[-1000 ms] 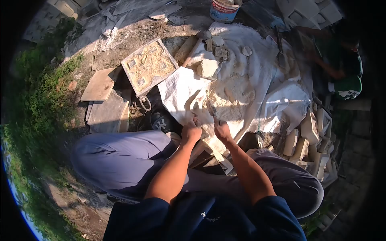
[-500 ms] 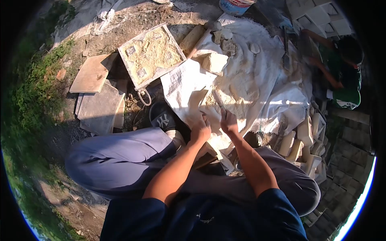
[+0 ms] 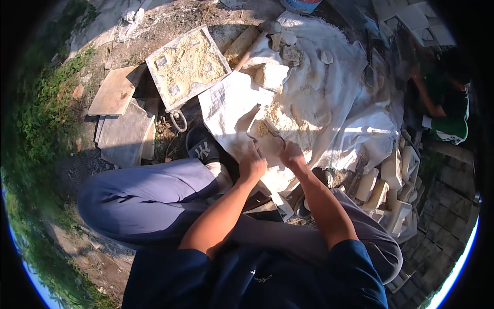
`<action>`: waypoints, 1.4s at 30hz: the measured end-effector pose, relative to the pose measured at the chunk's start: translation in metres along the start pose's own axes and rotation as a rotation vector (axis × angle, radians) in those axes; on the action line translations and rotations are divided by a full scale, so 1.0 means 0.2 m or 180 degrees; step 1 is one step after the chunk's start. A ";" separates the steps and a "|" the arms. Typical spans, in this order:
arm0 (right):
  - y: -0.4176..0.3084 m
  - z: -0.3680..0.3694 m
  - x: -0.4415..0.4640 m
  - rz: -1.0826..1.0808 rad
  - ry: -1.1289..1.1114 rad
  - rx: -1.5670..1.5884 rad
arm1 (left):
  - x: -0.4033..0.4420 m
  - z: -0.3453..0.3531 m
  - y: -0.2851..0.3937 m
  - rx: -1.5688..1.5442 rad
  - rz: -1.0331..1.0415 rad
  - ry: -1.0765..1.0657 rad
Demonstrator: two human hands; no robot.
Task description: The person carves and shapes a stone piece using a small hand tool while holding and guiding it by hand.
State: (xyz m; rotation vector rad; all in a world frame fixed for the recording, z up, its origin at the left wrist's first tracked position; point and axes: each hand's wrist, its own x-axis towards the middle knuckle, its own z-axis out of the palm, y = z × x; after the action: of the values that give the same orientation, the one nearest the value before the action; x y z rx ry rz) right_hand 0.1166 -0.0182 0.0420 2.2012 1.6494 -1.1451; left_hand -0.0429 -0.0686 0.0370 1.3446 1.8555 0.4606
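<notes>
Over the white sheet [image 3: 329,103], my left hand [image 3: 252,164] is closed on a small thin tool whose tip is hard to make out. Close to its right, my right hand [image 3: 292,153] grips the handle of a trowel-like tool [image 3: 275,133], which points up and left over the pale powder [image 3: 293,119]. The two hands are apart, in front of my crossed legs. A pale block [image 3: 271,76] lies on the sheet beyond them. Below my hands, between my legs, are pale pieces [image 3: 280,203], partly hidden by my forearms.
A square frame tray [image 3: 225,66] holding powder lies at the upper left, by a hammer [image 3: 254,46]. Flat slabs [image 3: 123,135] lie at the left. Blocks [image 3: 391,170] are piled at the right. A bucket [image 3: 301,5] stands at the top. Another person [image 3: 447,98] is at the upper right.
The view has shifted between frames. The trowel-like tool in my right hand has tilted further left. Both hands keep their hold and stay close together.
</notes>
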 end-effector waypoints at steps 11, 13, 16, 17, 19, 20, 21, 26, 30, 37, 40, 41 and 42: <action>-0.02 -0.05 -0.02 -0.0551 0.0409 0.0354 | -0.01 0.02 -0.04 0.0927 0.0432 -0.0090; -0.01 -0.03 0.01 -0.0066 0.0028 0.0020 | -0.04 -0.03 0.03 -0.0031 0.0242 0.0275; -0.03 -0.07 0.01 -0.0080 -0.0047 -0.0074 | -0.03 -0.04 0.01 0.0281 0.0136 0.0215; -0.03 -0.07 0.02 -0.0090 -0.0023 -0.0070 | -0.02 -0.03 0.01 0.0278 0.0156 0.0231; -0.01 -0.06 0.03 -0.0174 0.0130 -0.0061 | -0.03 -0.02 -0.01 0.0324 0.0134 0.0210; -0.02 -0.06 0.02 -0.0172 0.0116 -0.0077 | -0.03 -0.01 -0.01 0.0314 0.0116 0.0206; -0.03 -0.07 0.01 -0.0398 0.0227 0.0127 | -0.03 -0.01 -0.02 0.0289 0.0174 0.0262; -0.02 -0.01 0.02 -0.0155 -0.0161 -0.0037 | -0.04 0.01 -0.03 0.0463 0.0124 0.0187; -0.03 -0.04 0.04 -0.0267 0.0005 -0.0130 | -0.03 0.04 -0.07 0.0435 0.0539 0.0684; -0.03 0.01 -0.01 -0.0653 0.0452 0.0419 | -0.05 -0.03 -0.02 0.0377 0.0508 0.0224; -0.05 -0.02 -0.01 -0.0138 -0.0039 -0.0160 | -0.04 0.02 -0.07 0.0402 0.0532 0.0586; -0.04 -0.02 0.01 -0.0150 -0.0004 -0.0157 | -0.05 0.00 -0.05 0.0395 0.0561 0.0608; -0.02 -0.01 0.02 -0.0161 -0.0060 -0.0085 | -0.06 -0.01 -0.04 0.0439 0.0439 0.0473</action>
State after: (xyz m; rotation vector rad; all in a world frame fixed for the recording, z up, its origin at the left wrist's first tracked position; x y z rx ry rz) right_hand 0.1145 -0.0118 0.0426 2.1379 1.7119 -1.1456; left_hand -0.0470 -0.0815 0.0374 1.5752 1.9523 0.5238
